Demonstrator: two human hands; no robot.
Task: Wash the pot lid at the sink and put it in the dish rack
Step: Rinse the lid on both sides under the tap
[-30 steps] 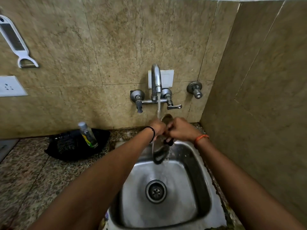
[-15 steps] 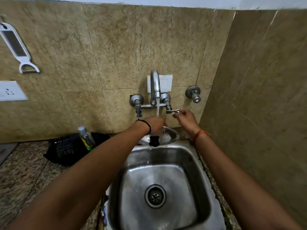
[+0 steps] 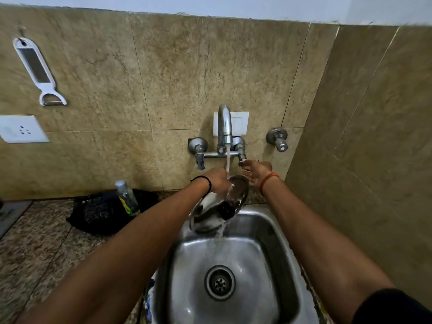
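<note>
The steel pot lid [image 3: 210,211] with a black knob [image 3: 225,210] is held tilted over the back left of the sink [image 3: 275,265], knob side toward me. My left hand [image 3: 218,181] grips its far rim under the running stream from the tap [image 3: 225,127]. Water runs off the lid's lower edge into the basin. My right hand [image 3: 256,173] is off the lid, its fingertips at the right tap lever [image 3: 242,160]; the lever is mostly covered by the fingers. No dish rack is in view.
A clear bottle [image 3: 127,197] stands on a black cloth [image 3: 102,211] on the granite counter [image 3: 35,249] left of the sink. A white peeler [image 3: 38,71] and a wall socket [image 3: 22,129] hang at the left. A tiled side wall [image 3: 362,160] closes in on the right.
The right hand let go of the lid and went up to the right tap lever, whose handle has turned. The left hand alone now holds the lid, tipped so the knob faces me.
</note>
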